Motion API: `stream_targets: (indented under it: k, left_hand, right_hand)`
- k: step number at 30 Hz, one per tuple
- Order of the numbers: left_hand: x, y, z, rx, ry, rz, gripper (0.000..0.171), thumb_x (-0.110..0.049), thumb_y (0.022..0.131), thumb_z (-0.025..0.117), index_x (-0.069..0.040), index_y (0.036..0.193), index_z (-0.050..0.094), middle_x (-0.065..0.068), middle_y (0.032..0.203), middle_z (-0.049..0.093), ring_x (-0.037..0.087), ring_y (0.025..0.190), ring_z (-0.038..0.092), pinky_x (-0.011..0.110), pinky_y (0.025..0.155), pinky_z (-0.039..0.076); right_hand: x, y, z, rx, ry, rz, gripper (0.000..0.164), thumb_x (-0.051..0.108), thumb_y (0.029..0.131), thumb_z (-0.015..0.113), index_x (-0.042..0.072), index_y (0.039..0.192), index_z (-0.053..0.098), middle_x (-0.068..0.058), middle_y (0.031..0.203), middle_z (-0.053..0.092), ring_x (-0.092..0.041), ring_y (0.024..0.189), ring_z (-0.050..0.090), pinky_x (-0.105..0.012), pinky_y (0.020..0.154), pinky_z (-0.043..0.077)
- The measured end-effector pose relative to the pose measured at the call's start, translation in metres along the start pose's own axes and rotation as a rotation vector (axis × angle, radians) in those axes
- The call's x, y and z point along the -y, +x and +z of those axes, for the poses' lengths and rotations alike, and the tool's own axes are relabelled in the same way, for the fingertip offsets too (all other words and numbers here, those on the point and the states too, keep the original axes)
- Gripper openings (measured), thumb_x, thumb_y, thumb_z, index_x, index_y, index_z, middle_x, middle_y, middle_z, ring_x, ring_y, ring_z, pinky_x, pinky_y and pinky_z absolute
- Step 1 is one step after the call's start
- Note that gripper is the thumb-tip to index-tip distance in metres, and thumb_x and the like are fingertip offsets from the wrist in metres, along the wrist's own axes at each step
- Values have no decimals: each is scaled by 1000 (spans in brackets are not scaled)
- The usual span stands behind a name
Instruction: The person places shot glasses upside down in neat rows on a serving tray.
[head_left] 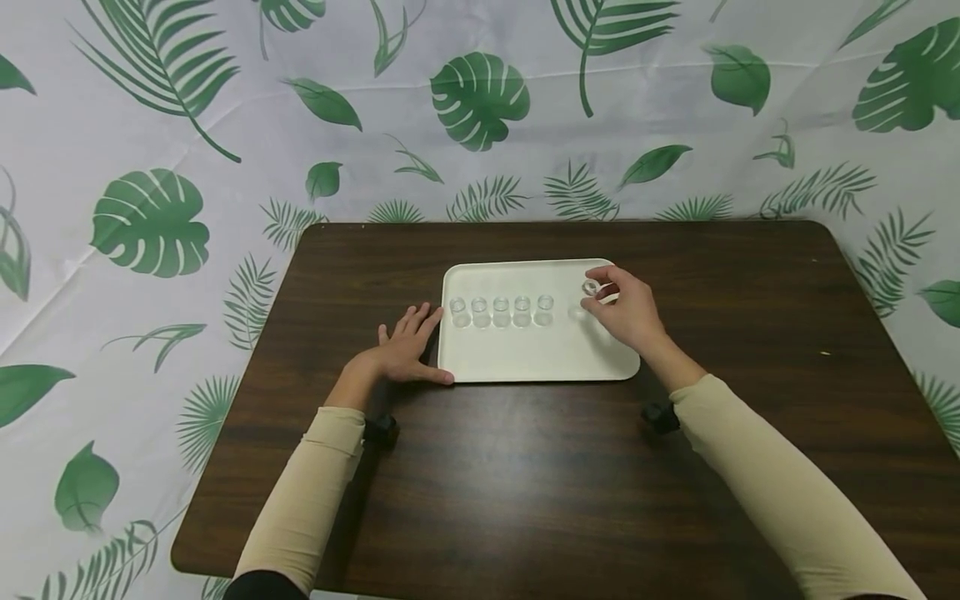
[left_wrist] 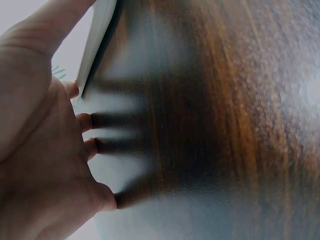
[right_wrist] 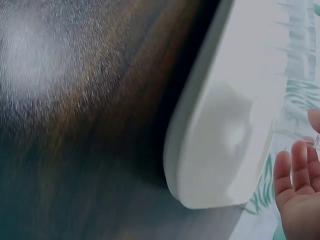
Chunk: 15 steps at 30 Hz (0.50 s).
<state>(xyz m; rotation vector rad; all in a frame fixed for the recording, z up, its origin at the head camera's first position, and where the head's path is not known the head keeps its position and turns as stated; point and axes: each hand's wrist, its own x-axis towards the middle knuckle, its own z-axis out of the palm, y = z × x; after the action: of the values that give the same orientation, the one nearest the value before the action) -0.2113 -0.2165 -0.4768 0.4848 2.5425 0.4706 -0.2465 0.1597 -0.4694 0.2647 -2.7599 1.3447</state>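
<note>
A white rectangular tray (head_left: 525, 354) lies on the table, with several small clear cups (head_left: 501, 310) standing on it in a straight row from left to centre. Over the tray's right part, my right hand (head_left: 628, 310) pinches another small clear cup (head_left: 591, 287) between thumb and fingertips, its round rim showing. In the right wrist view this cup is mostly cut off at the edge. My left hand (head_left: 405, 346) lies at the tray's left side with fingers spread, the thumb along the tray's near left corner. Nothing is in its palm in the left wrist view.
The dark wood-grain table (head_left: 510, 483) extends on all sides of the tray. Behind it hangs a white cloth (head_left: 390, 133) printed with green leaves. A tiny yellowish speck (head_left: 825, 353) lies on the table at the right.
</note>
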Motion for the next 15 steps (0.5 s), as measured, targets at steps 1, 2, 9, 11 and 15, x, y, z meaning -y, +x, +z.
stream_targets:
  k: [1, 2, 9, 11, 15]
  left_hand:
    - [0, 0, 0, 1, 1, 1, 119, -64, 80, 70, -18, 159, -5, 12, 163, -11, 34, 148, -13, 74, 104, -1]
    - [0, 0, 0, -1, 1, 2, 119, -64, 80, 70, -18, 159, -5, 12, 163, -11, 34, 148, -13, 74, 104, -1]
    - [0, 0, 1, -2, 3, -6, 120, -65, 78, 71, -17, 159, -5, 13, 163, -10, 34, 148, -12, 75, 103, -1]
    - [0, 0, 1, 0, 3, -9, 121, -66, 78, 70, -18, 159, -5, 13, 163, -10, 34, 148, -12, 75, 103, -1]
    - [0, 0, 1, -7, 3, -6, 121, -67, 78, 70, -19, 159, -5, 12, 163, -10, 34, 148, -12, 75, 103, -1]
  right_hand:
    - [0, 0, 2, 7, 0, 1, 39, 7, 88, 72, 3, 126, 62, -15, 121, 63, -29, 95, 62, -44, 79, 49]
    - [0, 1, 4, 14, -1, 1, 39, 7, 88, 72, 3, 125, 62, -15, 121, 63, -29, 95, 62, -44, 79, 48]
    - [-2, -1, 20, 38, -13, -10, 36, 6, 86, 73, 4, 121, 65, -15, 116, 64, -28, 93, 63, -42, 79, 49]
    - [-1, -2, 23, 48, -16, -16, 36, 6, 86, 73, 4, 121, 65, -15, 116, 64, -28, 93, 63, -43, 80, 49]
    - [2, -1, 27, 55, -23, -28, 35, 5, 86, 73, 4, 120, 65, -15, 116, 63, -29, 94, 63, -43, 80, 49]
